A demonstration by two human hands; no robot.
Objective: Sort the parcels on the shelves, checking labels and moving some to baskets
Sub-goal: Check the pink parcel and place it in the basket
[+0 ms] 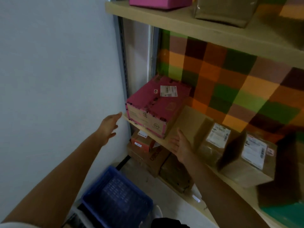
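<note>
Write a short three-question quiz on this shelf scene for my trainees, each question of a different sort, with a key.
1. True or false: the left hand is curled round the pink box.
2. Where is the blue basket? A) above the pink box B) low down, below the left hand C) on top of the pink box
3. Fill in: the white label on the pink box sits on its ___ face.
Key: 1 false; its fingers are straight, and the right hand is open too. 2 B. 3 top.
</note>
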